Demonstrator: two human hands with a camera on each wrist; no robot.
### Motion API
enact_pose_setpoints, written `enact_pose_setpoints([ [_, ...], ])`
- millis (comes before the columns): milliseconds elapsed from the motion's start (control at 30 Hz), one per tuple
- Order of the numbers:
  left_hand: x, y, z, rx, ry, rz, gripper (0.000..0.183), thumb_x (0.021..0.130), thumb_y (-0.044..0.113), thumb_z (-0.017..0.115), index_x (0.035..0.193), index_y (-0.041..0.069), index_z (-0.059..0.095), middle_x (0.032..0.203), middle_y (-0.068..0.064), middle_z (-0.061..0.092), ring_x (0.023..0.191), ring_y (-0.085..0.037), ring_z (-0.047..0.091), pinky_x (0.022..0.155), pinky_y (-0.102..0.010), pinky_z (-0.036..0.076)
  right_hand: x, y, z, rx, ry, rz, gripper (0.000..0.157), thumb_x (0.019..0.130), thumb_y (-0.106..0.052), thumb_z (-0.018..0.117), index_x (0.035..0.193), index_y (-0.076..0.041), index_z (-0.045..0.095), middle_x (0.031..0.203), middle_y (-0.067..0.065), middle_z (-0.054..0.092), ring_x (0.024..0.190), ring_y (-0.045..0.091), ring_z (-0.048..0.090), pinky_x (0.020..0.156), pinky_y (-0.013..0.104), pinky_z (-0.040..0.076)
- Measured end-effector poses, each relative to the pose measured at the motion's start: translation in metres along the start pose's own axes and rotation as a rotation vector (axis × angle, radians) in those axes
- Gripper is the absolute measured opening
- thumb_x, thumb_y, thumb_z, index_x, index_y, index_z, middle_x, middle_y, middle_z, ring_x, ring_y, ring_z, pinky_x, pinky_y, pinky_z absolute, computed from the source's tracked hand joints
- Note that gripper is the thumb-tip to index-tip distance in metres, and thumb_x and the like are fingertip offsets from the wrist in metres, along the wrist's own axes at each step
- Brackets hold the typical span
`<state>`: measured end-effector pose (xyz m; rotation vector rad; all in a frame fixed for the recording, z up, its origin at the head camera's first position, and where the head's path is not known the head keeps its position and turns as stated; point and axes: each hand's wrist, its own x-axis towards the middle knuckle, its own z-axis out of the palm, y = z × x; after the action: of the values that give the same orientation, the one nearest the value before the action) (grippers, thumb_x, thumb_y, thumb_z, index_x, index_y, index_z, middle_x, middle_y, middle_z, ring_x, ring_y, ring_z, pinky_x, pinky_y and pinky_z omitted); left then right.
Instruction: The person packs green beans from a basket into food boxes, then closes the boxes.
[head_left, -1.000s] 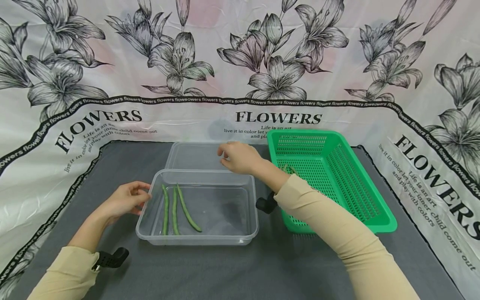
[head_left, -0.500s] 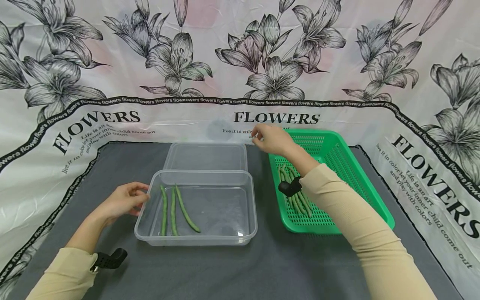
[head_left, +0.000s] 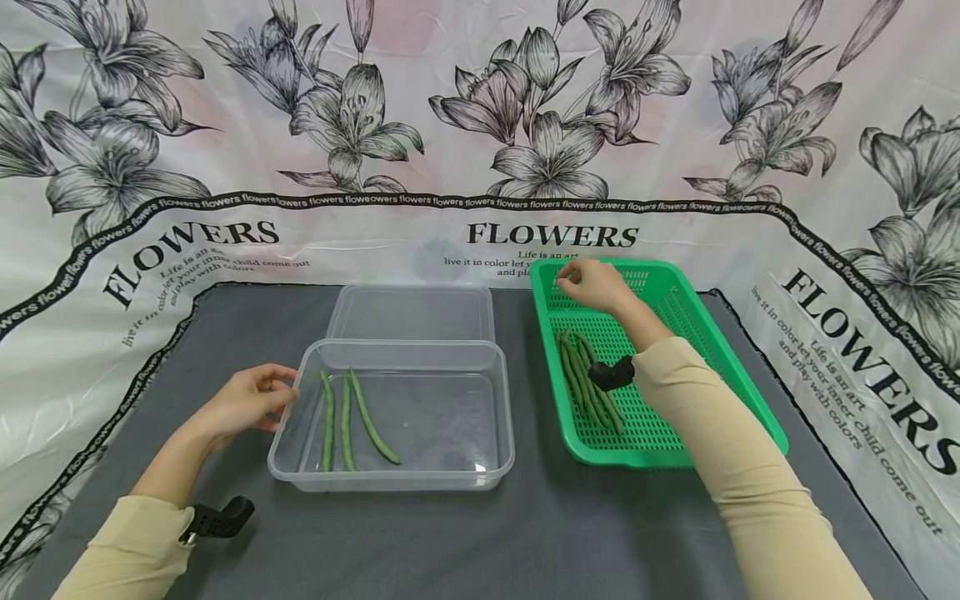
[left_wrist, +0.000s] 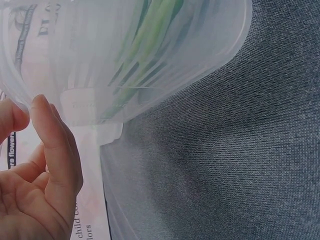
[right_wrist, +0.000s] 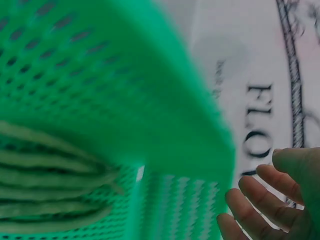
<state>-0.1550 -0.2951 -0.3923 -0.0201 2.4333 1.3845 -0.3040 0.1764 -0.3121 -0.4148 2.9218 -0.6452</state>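
My left hand (head_left: 251, 400) is at the left side of a clear plastic container (head_left: 450, 482), its thumb and index fingertip pinching the rim, as the left wrist view shows. Three green beans (head_left: 372, 421) lie lengthwise in the left half of this container. Over the far end of a green plastic basket (head_left: 678, 456) hovers my right hand (head_left: 598, 286), with loosely bent fingers and nothing held. Below it, along the basket's left side, lies a bunch of green beans (head_left: 581, 383), also visible in the right wrist view as several beans (right_wrist: 55, 177) side by side.
A clear lid (head_left: 412, 312) lies flat behind the container. Grey cloth (head_left: 420, 542) covers the table. A white curtain (head_left: 360, 242) printed with flowers and lettering hangs along the back and sides.
My right hand has moved right, from above the clear lid to over the far part of the basket, uncovering the bunch of beans. The left hand stays at the container's rim.
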Motion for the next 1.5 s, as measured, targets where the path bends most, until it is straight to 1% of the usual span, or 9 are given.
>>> enact_pose_setpoints([
  [167,-0.001,-0.001,0.000,-0.003,-0.001,0.007,0.052,0.094,0.024,0.053,0.135,-0.003,0.035,0.099,-0.014,0.056,0.082,-0.020,0.055,0.066,-0.034,0.054,-0.003,0.024,0.008,-0.021,-0.024,0.062,0.035,0.097,-0.023,0.043,0.120,0.001,0.053,0.119,0.025,0.056,0.106,0.039,0.053,0.089,0.051,0.041],
  [300,-0.001,-0.001,0.000,-0.001,-0.001,0.007,0.053,0.094,0.025,0.053,0.135,-0.003,0.035,0.099,-0.014,0.056,0.082,-0.020,0.055,0.066,-0.034,0.054,-0.005,0.041,0.013,-0.029,-0.024,0.109,0.037,0.096,-0.024,0.042,0.121,0.001,0.054,0.119,0.026,0.055,0.103,0.039,0.054,0.086,0.050,0.043],
  [467,-0.001,-0.001,-0.002,-0.002,-0.001,0.011,0.053,0.094,0.025,0.054,0.135,-0.003,0.035,0.098,-0.014,0.056,0.082,-0.020,0.055,0.067,-0.035,0.054,-0.008,0.057,0.019,-0.035,-0.035,0.158,0.038,0.096,-0.025,0.043,0.121,0.002,0.054,0.117,0.026,0.055,0.085,0.032,0.062,0.075,0.043,0.048],
  [533,-0.001,-0.001,-0.002,-0.004,-0.002,0.011,0.053,0.094,0.024,0.054,0.135,-0.003,0.035,0.098,-0.015,0.056,0.082,-0.020,0.055,0.066,-0.035,0.054,-0.009,0.061,0.020,-0.034,-0.061,0.175,0.040,0.096,-0.025,0.043,0.122,0.003,0.052,0.117,0.027,0.054,0.078,0.031,0.064,0.070,0.041,0.050],
  [733,-0.002,0.000,-0.002,-0.004,0.000,0.006,0.053,0.094,0.024,0.054,0.135,-0.003,0.035,0.099,-0.015,0.056,0.082,-0.020,0.055,0.066,-0.034,0.054,-0.013,0.069,0.025,-0.037,-0.160,0.243,0.043,0.097,-0.029,0.041,0.128,0.002,0.046,0.128,0.032,0.043,0.082,0.034,0.064,0.072,0.042,0.052],
  [900,-0.002,0.000,-0.002,-0.008,-0.001,0.001,0.053,0.094,0.024,0.054,0.135,-0.003,0.034,0.098,-0.014,0.056,0.082,-0.020,0.055,0.066,-0.034,0.054,-0.015,0.073,0.032,-0.012,-0.189,0.264,0.044,0.097,-0.028,0.043,0.127,0.003,0.045,0.131,0.034,0.038,0.085,0.035,0.063,0.072,0.041,0.053],
  [1200,0.000,-0.001,-0.002,-0.013,0.000,-0.002,0.053,0.094,0.025,0.054,0.135,-0.003,0.034,0.098,-0.014,0.056,0.082,-0.020,0.055,0.066,-0.034,0.054,-0.016,0.081,0.045,0.061,-0.280,0.280,0.045,0.097,-0.025,0.044,0.128,0.006,0.041,0.116,0.029,0.048,0.096,0.035,0.058,0.067,0.035,0.055],
  [1333,0.000,-0.001,-0.002,-0.015,0.000,0.001,0.053,0.094,0.024,0.054,0.135,-0.003,0.035,0.096,-0.013,0.056,0.080,-0.019,0.055,0.066,-0.034,0.054,-0.017,0.083,0.048,0.096,-0.308,0.288,0.043,0.097,-0.023,0.045,0.126,0.007,0.041,0.107,0.028,0.052,0.094,0.034,0.058,0.067,0.035,0.055],
  [1500,0.000,-0.001,-0.002,-0.023,-0.003,0.003,0.053,0.094,0.025,0.054,0.135,-0.003,0.035,0.096,-0.013,0.055,0.080,-0.019,0.054,0.065,-0.034,0.054,-0.018,0.084,0.051,0.138,-0.337,0.311,0.039,0.097,-0.023,0.046,0.122,0.007,0.041,0.102,0.024,0.051,0.089,0.031,0.056,0.068,0.037,0.055],
])
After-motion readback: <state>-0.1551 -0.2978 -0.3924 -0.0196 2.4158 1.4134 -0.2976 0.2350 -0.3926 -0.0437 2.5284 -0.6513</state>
